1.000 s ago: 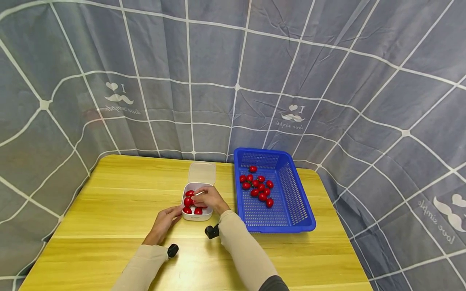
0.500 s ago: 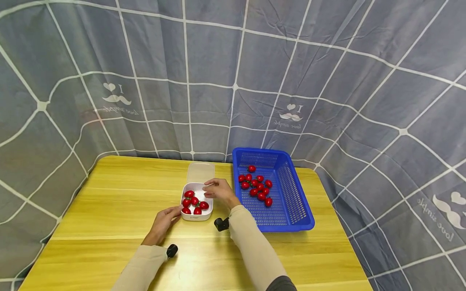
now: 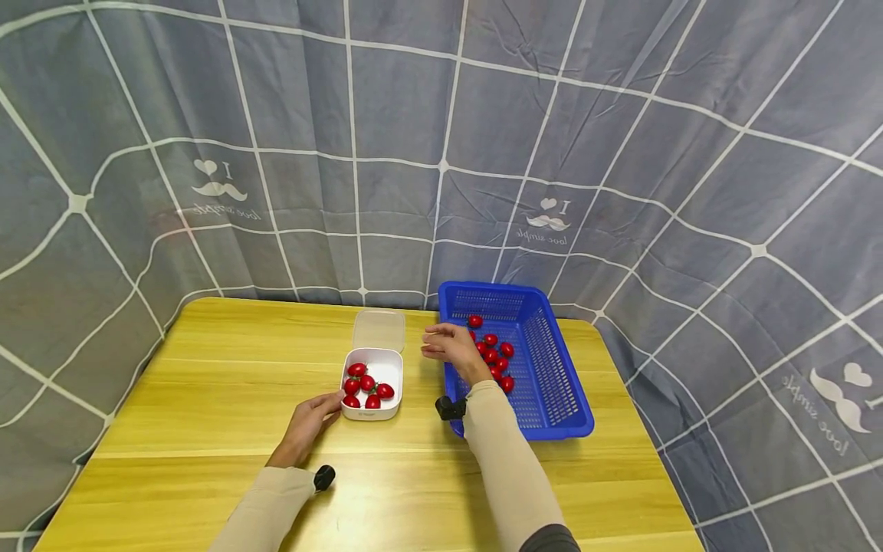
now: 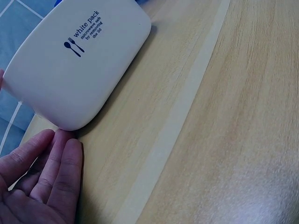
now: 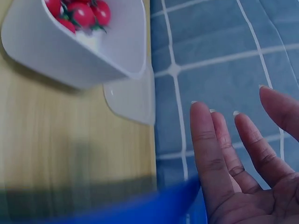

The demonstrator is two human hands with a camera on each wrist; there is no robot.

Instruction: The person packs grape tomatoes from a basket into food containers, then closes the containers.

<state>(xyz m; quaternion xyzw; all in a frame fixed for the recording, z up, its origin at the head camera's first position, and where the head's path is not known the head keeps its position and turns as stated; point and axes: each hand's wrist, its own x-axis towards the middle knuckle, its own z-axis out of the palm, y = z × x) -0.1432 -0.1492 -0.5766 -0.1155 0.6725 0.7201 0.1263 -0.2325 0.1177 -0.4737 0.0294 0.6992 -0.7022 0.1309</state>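
Note:
Several cherry tomatoes lie in a small white food box, mostly toward its left and front. My left hand touches the box's left side with its fingertips; in the left wrist view its fingers are fairly straight against the wall near the bottom. My right hand is over the left rim of a blue plastic basket. Its fingers are spread and relaxed in the right wrist view, with nothing between them. More cherry tomatoes lie in the basket, some hidden behind the right hand.
Behind the box lies its pale, translucent lid on the wooden table. A grey checked curtain hangs along the table's back and sides. The basket's raised rim stands to the right of the box.
My right hand has come out of the white box and moved right to the basket's rim, leaving a tomato in the box. The left hand has stayed at the box's side.

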